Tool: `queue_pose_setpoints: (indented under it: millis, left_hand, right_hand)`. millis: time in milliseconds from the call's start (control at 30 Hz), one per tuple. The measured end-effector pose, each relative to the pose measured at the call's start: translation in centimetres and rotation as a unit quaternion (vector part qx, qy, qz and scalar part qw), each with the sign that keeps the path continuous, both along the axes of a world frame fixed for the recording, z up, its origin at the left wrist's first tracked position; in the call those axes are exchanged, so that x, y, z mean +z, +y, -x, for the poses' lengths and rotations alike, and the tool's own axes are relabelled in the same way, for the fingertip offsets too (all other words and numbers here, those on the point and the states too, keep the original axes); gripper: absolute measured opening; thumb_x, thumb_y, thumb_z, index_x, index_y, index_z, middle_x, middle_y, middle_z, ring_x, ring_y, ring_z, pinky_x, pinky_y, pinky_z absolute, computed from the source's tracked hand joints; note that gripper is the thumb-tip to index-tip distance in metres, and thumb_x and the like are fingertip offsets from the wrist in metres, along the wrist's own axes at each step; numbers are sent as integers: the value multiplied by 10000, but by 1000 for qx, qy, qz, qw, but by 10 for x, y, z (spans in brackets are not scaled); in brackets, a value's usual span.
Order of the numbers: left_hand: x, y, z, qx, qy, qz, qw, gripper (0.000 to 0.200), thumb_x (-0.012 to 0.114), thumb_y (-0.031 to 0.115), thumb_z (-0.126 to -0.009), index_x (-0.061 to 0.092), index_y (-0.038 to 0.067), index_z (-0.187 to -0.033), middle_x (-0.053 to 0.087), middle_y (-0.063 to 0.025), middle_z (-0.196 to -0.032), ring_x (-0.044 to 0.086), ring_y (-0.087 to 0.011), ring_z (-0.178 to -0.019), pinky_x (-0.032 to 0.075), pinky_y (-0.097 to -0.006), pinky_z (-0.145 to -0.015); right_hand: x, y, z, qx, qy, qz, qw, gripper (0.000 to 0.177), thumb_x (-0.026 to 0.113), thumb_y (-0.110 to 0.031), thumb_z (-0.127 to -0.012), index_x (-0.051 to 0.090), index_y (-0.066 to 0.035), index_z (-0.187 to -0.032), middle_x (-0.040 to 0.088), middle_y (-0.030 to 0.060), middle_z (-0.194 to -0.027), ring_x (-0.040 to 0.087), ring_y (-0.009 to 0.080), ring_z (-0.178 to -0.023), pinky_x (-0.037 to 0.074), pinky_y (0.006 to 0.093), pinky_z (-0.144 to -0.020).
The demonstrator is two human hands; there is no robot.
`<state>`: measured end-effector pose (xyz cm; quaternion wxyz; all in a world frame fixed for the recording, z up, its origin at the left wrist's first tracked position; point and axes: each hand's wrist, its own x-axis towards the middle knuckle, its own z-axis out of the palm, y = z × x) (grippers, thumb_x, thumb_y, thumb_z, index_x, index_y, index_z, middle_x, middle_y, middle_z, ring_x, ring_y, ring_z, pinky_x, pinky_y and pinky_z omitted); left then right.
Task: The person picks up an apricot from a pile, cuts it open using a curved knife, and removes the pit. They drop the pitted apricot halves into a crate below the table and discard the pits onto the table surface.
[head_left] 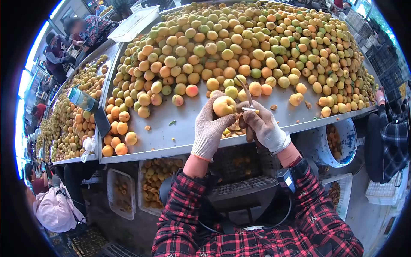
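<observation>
My left hand [208, 135], in a knitted glove stained brown at the fingers, is closed around a yellow apricot [224, 106]. Close beside it, my right hand [267, 128], gloved too, grips a small knife [245, 91] whose thin curved blade points up and away from me. The knife's handle is mostly hidden in the fingers. Both hands are over the near edge of a metal table [188, 118]. Cut apricot pieces [233, 130] lie below the hands, partly covered by them. A large heap of whole apricots [239, 47] rises beyond.
Under the table edge stand a crate of apricot pieces [156, 180], a smaller white tub [121, 192] and a dark crate [244, 171]. A white bucket [344, 145] is at the right. A jar [81, 99] stands on the left table. Other people work on both sides.
</observation>
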<state>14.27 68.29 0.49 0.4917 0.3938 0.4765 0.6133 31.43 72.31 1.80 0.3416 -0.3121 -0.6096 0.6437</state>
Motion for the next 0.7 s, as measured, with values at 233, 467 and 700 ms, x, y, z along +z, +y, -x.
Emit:
queue_pose_setpoints:
  millis: [233, 467, 700]
  left_hand:
    - [-7, 1, -7, -28, -9, 17, 999, 609, 744, 19, -767, 519, 12, -1332, 603, -83, -1187, 611, -160, -1062, 528, -284, -893]
    - [-7, -4, -11, -7, 43, 18, 999, 551, 741, 74, -786, 544, 12, -1296, 632, -89, -1136, 634, -160, -1001, 540, -294, -858]
    - [-12, -12, -16, 15, 71, 26, 997, 403, 700, 113, -858, 561, -21, -1212, 640, -95, -1052, 634, -143, -908, 545, -273, -783]
  right_hand:
    - [-1, 6, -2, -24, 10, 10, 1000, 345, 491, -242, -1035, 554, -35, -1304, 594, 8, -705, 524, 50, -486, 423, 200, -453]
    - [11, 6, -1, -2, -18, 65, 998, 387, 456, -306, -1048, 554, -55, -1326, 566, -1, -626, 495, 53, -447, 386, 194, -411]
    - [-1, 1, 5, 0, -35, 71, 997, 402, 429, -329, -1055, 551, -66, -1334, 562, 3, -593, 484, 53, -410, 366, 196, -380]
